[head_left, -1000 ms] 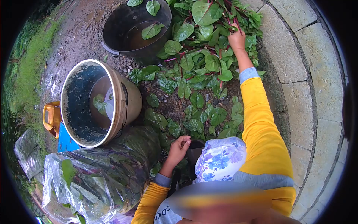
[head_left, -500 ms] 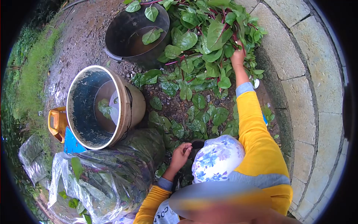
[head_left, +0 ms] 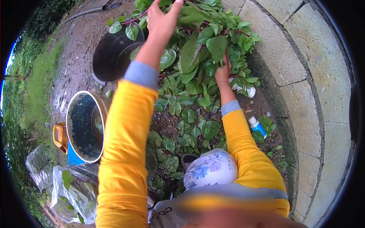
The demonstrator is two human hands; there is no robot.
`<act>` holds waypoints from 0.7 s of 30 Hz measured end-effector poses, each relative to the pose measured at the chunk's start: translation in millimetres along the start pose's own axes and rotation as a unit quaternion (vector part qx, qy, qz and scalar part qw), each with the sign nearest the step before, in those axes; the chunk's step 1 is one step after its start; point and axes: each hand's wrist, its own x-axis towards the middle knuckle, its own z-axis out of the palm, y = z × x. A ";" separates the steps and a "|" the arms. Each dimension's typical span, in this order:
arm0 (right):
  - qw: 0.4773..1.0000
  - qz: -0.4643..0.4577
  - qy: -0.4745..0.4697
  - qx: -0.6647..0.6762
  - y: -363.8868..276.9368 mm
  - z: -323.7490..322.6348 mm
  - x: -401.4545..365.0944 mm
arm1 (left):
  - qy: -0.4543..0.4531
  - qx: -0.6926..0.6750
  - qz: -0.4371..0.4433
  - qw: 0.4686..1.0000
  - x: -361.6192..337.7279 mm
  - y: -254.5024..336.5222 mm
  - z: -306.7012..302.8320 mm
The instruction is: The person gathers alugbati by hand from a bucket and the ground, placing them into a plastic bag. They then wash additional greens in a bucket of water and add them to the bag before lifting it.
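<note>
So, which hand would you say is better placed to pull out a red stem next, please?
Probably the right hand: a red stem lies against it, while the left hand is at the picture's top edge, fingers partly out of view.

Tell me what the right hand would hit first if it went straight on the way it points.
The leaves just ahead of the right hand. They look very near it, though from this single view above, the depth between them is hard to judge.
</note>
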 end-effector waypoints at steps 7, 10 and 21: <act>0.999 0.020 -0.006 -0.026 10.5 0.4 -11.9 | -0.391 -0.040 -0.210 0.895 32.1 -27.9 38.6; 0.995 0.085 -0.023 0.039 3.0 -3.4 -17.9 | -0.344 0.020 -0.127 0.930 17.5 -59.0 40.5; 0.903 0.113 -0.221 -0.351 12.3 -100.2 -167.6 | -0.206 0.252 0.300 0.897 -177.3 -18.2 75.7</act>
